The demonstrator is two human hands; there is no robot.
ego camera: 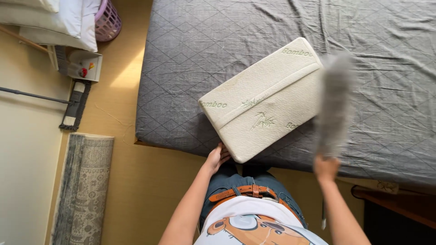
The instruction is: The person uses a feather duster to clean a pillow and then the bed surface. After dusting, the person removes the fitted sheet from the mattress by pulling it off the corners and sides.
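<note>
Our left hand point(217, 157) rests its fingers against the near corner of the cream pillow point(261, 100), which lies on the grey quilted mattress point(218, 41). Our right hand point(325, 167) is closed around a grey duster point(335, 102), blurred, just right of the pillow. Left of our grip, tan flooring point(136, 181) holds a rolled rug point(84, 186).

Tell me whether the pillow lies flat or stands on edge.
Flat. The cream pillow lies broad side up on the grey bed, one corner over the edge by the left hand.
</note>
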